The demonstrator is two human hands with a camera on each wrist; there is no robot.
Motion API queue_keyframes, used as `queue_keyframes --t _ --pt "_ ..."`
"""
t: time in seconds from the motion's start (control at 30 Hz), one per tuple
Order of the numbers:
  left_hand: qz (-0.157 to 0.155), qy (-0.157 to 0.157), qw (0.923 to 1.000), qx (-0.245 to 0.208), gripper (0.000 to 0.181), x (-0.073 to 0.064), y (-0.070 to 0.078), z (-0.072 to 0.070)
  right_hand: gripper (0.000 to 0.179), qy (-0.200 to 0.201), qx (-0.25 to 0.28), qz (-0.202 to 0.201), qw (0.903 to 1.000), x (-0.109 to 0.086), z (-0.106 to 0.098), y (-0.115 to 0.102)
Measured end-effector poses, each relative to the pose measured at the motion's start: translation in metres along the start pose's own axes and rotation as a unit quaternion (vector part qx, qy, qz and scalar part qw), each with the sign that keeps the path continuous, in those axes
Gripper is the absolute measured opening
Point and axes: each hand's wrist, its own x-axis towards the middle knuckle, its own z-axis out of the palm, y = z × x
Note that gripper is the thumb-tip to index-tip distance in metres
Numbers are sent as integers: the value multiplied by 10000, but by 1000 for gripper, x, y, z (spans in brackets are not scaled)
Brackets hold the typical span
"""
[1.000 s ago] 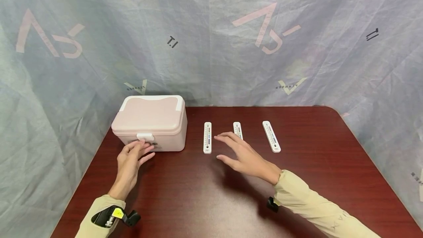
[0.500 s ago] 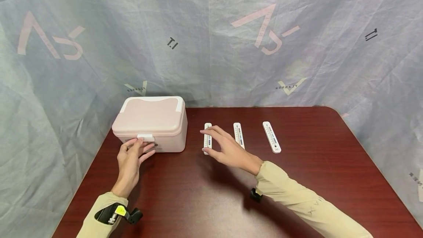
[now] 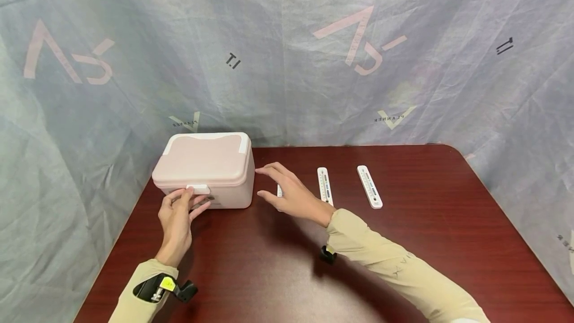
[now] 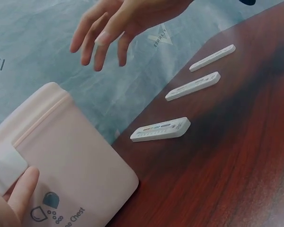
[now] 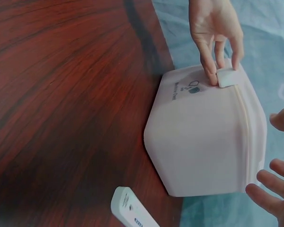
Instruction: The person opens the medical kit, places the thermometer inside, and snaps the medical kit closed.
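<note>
A pale pink medicine chest (image 3: 202,158) stands with its lid down at the table's left. My left hand (image 3: 176,221) has its fingertips at the white front latch (image 3: 198,189), pinching its lower edge. My right hand (image 3: 287,192) hovers beside the chest's right side, fingers spread and loosely bent, holding nothing. In the head view it covers most of the nearest white thermometer (image 4: 161,130), which lies flat in the left wrist view. A second thermometer (image 3: 325,183) and a third (image 3: 369,187) lie farther right.
The dark red wooden table (image 3: 430,243) has a rounded far right corner. A grey printed cloth (image 3: 287,64) hangs behind it and along both sides. The chest's back stands close to the cloth.
My right hand has moved left, from over the middle thermometer, past the nearest one, to the chest's side. My left hand has stayed at the latch, and the lid is still down.
</note>
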Motion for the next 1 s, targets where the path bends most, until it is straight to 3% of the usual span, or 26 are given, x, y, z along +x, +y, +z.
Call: queue_keyframes --t 0.3,0.53,0.73,0.87,1.0 --pt "69 33 10000 23 32 -1 -2 2 45 77 -75 -156 9998 23 10 -4" --pt "-87 43 9998 -147 31 -1 -2 4 43 -36 -260 -205 9994 41 20 -4" --pt "-261 -176 9993 -208 31 -1 -10 11 40 -117 -488 -33 9987 38 26 3" --pt "-293 -167 9993 -176 32 0 -11 11 35 47 -644 -263 9976 41 29 5" --pt "-302 -106 9992 -223 34 0 -2 3 33 36 -667 -451 9968 50 34 -1"
